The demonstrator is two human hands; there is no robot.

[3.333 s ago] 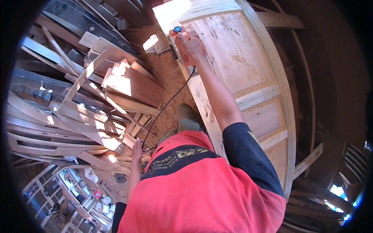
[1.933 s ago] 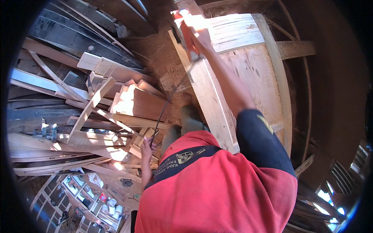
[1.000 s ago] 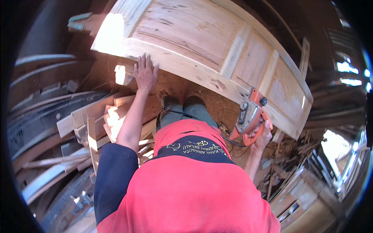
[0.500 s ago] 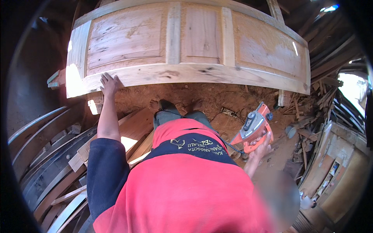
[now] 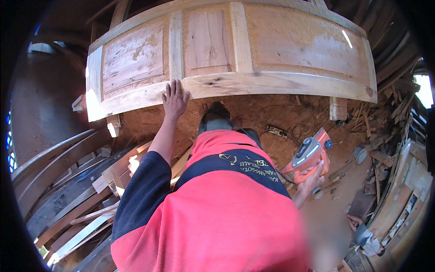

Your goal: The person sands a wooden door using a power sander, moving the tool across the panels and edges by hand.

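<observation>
A long panelled wooden door lies flat across in front of me, its raised panels dusted with shavings. My left hand rests on its near edge with fingers stretched out, below the upright strip between the left and middle panels. In my right hand is an orange and grey electric planer, gripped by its handle out to my right side. The planer is well apart from the door, and a dark cord runs from its rear toward my body.
Timber supports hold up the door. A power strip and loose cords lie on the sawdust-covered ground. Stacked boards crowd the left side. Wood scraps and an old wooden panel stand at the right.
My left hand has slid rightward along the door's near edge, from near its left corner. My body has shifted right too. The planer stays in my right hand.
</observation>
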